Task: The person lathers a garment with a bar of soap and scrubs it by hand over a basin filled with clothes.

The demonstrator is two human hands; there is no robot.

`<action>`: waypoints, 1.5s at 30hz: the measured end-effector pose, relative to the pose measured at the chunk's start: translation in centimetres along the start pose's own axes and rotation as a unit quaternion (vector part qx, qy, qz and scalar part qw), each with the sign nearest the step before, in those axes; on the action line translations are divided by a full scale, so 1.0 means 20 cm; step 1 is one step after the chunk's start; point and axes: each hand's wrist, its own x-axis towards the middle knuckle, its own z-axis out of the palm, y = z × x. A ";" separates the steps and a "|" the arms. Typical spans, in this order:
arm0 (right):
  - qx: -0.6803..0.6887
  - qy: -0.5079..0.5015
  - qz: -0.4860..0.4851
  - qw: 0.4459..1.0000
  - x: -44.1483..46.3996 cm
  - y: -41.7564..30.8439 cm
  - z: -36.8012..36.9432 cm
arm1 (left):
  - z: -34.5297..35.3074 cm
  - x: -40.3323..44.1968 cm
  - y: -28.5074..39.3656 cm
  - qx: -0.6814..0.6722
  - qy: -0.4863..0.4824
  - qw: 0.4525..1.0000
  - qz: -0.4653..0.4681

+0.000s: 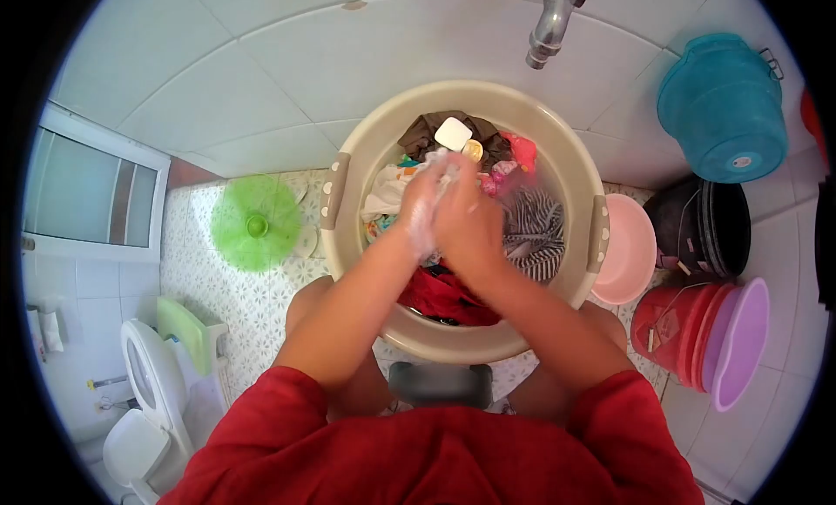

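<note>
My left hand (422, 202), with white suds over its wrist, presses against my right hand (470, 211) above a large beige basin (348, 113). The fingers of both are closed. White foam shows at the fingertips; what they hold, if anything, is hidden. Just beyond the hands lie a white rounded block (453, 134) and a small yellowish round piece (473, 150) on a dark brown cloth (421, 132). Around them in the basin are a striped black-and-white garment (534, 231), a red garment (444, 298), a pink cloth (521, 150) and a whitish cloth (387, 191).
A metal tap (549, 35) hangs over the basin's far side. To the right are a pink basin (624, 248), black buckets (697, 226), red buckets (675, 326), a purple basin (742, 344) and a teal bucket (723, 109). A green plastic cover (255, 222) and a toilet (152, 379) stand left.
</note>
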 end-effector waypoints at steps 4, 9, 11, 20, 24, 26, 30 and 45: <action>0.040 0.050 -0.022 0.998 0.03 0.04 0.01 | 0.07 -0.06 -0.08 -0.038 0.003 0.998 -0.041; 0.033 0.128 0.000 0.991 0.13 0.13 -0.01 | 0.18 -0.15 -0.03 -0.016 0.027 0.999 -0.033; 0.029 0.034 0.009 0.999 0.02 0.04 0.01 | 0.07 -0.09 -0.01 -0.074 -0.042 0.996 -0.013; -0.009 0.155 -0.016 0.988 0.15 0.11 -0.05 | 0.13 -0.15 -0.10 0.008 -0.044 0.992 -0.115; 0.023 0.031 -0.043 0.998 -0.06 0.01 0.03 | 0.02 -0.04 -0.01 -0.020 -0.001 1.000 -0.014; 0.020 -0.087 -0.014 0.996 -0.09 -0.05 -0.02 | -0.06 -0.01 -0.03 0.023 -0.020 1.000 -0.009; 0.044 0.068 0.004 0.997 0.13 0.12 -0.07 | 0.25 -0.20 -0.02 -0.028 0.028 0.996 -0.081; -0.002 0.129 0.004 0.992 0.15 0.12 -0.01 | 0.15 -0.09 -0.07 -0.022 0.045 0.998 -0.024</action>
